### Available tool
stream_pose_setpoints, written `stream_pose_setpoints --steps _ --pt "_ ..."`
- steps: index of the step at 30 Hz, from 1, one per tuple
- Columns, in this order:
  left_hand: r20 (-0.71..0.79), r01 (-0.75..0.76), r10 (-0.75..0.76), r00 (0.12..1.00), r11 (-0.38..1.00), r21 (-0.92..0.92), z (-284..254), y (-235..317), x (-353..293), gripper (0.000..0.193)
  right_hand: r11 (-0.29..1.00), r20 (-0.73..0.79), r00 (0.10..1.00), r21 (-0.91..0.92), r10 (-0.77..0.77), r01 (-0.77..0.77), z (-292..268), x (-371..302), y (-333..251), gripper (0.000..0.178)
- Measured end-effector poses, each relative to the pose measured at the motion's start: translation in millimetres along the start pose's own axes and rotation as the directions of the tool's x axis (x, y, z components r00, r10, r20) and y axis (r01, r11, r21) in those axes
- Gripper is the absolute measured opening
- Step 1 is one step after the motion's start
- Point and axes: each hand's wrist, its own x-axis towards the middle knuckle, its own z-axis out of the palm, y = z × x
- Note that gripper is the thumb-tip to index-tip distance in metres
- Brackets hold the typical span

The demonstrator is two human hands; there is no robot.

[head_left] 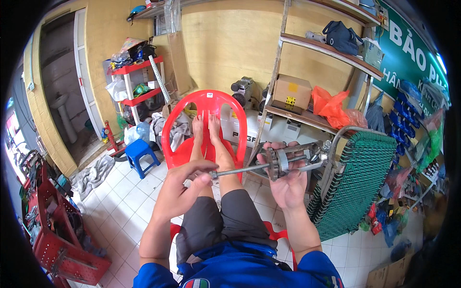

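Note:
A metal mechanical part with a long thin rod, a round collar and a wider jointed end lies across the air above my lap. My right hand cradles it, the palm upward under the collar and the fingers showing behind it. With thumb and forefinger my left hand pinches the bolt-like tip at the rod's left end. The rod slopes slightly upward from left to right between the two hands. What exact kind of tool or part it is, I cannot make out.
My bare feet rest on a red plastic chair ahead. A green woven folding lounger stands close at my right, beside a shelf rack. At left are a blue stool and a red tool cart.

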Motion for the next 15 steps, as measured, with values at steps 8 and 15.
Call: stream_pose_setpoints --steps 8,15 --pt "0.084 0.109 -0.110 0.990 0.994 0.014 1 9 -1 0.025 1.000 0.018 1.000 0.010 -0.021 0.021 -2 -2 -1 0.062" --pt "-0.117 -0.092 0.109 0.987 0.985 0.147 13 10 1 0.025 0.999 0.000 0.999 0.035 -0.038 0.038 2 -1 -1 0.059"
